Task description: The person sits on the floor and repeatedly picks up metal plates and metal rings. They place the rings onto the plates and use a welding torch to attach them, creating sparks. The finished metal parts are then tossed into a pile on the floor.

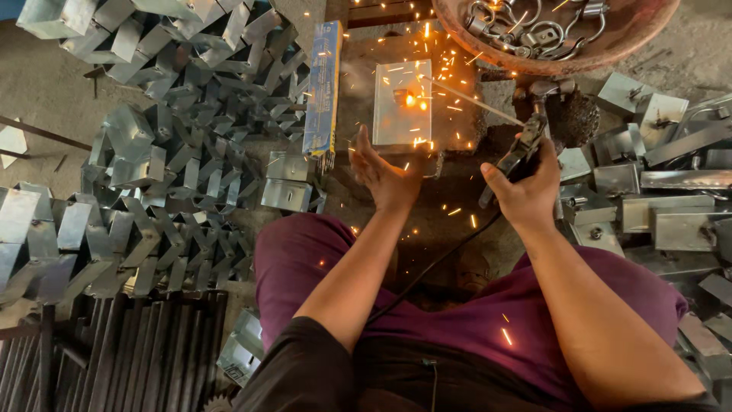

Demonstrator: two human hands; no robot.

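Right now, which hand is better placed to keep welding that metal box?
The right hand: it grips the electrode holder, whose rod reaches the sparking spot on the metal box. The left hand is open and empty beside the box.

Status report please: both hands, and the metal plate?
Right hand grips electrode holder, rod on metal plate, sparks flying. Left hand open, empty, beside plate. Nothing between.

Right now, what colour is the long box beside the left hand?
Blue, with a yellowish edge: the long box, head view.
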